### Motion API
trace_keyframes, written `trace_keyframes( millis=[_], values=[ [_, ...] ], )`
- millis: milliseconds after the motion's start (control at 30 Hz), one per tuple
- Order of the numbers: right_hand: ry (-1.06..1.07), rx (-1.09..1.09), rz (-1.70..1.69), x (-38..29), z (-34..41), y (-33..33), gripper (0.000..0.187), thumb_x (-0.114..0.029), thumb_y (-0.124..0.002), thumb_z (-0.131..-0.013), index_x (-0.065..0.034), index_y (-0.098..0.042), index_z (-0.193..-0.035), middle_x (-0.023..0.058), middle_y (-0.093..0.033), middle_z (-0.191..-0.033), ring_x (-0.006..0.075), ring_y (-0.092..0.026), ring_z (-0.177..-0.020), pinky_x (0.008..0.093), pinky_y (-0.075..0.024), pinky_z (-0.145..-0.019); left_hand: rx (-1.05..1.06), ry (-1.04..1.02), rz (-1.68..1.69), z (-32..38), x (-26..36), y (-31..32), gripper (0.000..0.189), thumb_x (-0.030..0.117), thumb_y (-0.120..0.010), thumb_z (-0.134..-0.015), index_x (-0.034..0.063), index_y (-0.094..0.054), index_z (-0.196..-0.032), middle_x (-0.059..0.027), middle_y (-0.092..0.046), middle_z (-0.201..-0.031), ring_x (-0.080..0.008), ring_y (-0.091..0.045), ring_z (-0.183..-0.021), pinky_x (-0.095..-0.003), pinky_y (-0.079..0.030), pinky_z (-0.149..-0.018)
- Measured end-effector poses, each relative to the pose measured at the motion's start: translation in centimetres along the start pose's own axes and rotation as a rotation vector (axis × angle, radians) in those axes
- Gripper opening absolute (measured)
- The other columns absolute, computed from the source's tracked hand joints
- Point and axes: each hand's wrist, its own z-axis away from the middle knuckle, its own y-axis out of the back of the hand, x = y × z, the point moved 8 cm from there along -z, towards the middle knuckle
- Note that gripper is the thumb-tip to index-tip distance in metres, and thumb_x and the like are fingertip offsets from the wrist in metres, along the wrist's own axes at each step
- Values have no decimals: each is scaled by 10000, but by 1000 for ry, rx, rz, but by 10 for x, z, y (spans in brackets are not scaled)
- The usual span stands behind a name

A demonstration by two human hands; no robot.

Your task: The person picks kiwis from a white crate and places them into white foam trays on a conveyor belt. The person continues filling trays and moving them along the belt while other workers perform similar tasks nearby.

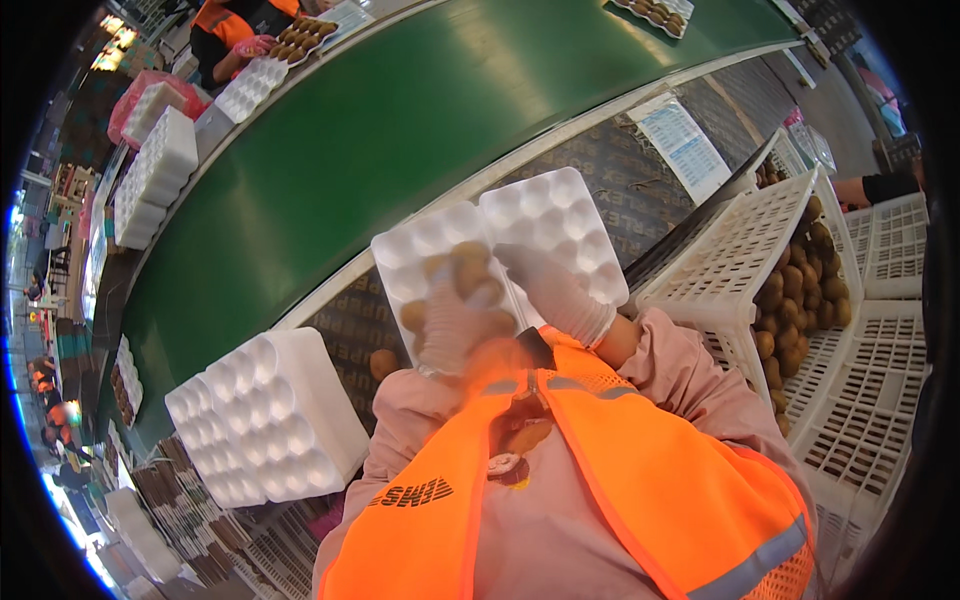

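Note:
Two white foam trays with round hollows lie side by side on the work surface before me. Several kiwifruit (413, 316) sit in the left tray (401, 259). My left hand (450, 322), in a thin pale glove, is over that tray among the fruit and blurred by motion; its grip is unclear. My right hand (559, 296), also gloved, lies across the near left part of the right tray (551, 199), its fingertips pointing to the fruit. No fruit shows in this tray's visible hollows. A single kiwifruit (383, 364) rests on the dark surface left of the trays.
A stack of foam trays (255, 420) stands at left. Beyond runs a green conveyor belt (360, 142) carrying a filled tray (660, 13). At right, a tilted white plastic crate (735, 247) holds kiwifruit. Across the belt, a co-worker's gloved hand (255, 46) touches a filled tray (300, 39).

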Motion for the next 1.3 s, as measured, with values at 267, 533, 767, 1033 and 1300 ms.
trace_keyframes(
  millis=[267,533,767,1033,1300],
  values=[
    [-263,38,-89,-49,88,43,265,-158,-594,-956,12,-652,-1152,87,-657,-1144,173,-599,-1085,309,-498,-939,301,-71,-982,-63,-65,99,607,346,-803,-701,23,-611,-1178,-226,-681,-1049,-400,-654,-989,-471,-535,-841],
    [78,288,43,-190,211,108,295,-214,-649,-947,-28,-640,-1175,49,-639,-1124,151,-576,-1078,299,-442,-971,246,-155,-1016,-66,-85,96,708,354,-753,-784,4,-524,-1356,-263,-576,-1300,-412,-529,-1213,-457,-427,-1023],
    [-129,1224,937,-246,358,310,283,-203,-642,-939,-40,-664,-1169,97,-679,-1127,201,-626,-1020,316,-488,-906,279,-141,-915,-71,-62,95,669,160,-740,-837,-46,-446,-1402,-243,-513,-1390,-387,-484,-1274,-424,-375,-1101],
    [-969,947,1351,-83,405,418,636,-534,-682,-812,-115,-608,-1285,212,-643,-1221,360,-612,-1146,450,-469,-997,197,-339,-626,-48,-3,28,625,120,-703,-850,-77,-447,-1385,-250,-547,-1343,-376,-545,-1186,-405,-416,-1038],
    [-1171,977,1316,-46,399,431,889,-602,-761,-729,-101,-487,-1411,255,-554,-1350,350,-591,-1204,466,-501,-973,80,-382,-587,-15,10,-7,572,211,-687,-868,-45,-509,-1347,-267,-612,-1243,-414,-581,-1143,-417,-445,-1001]
  ],
)
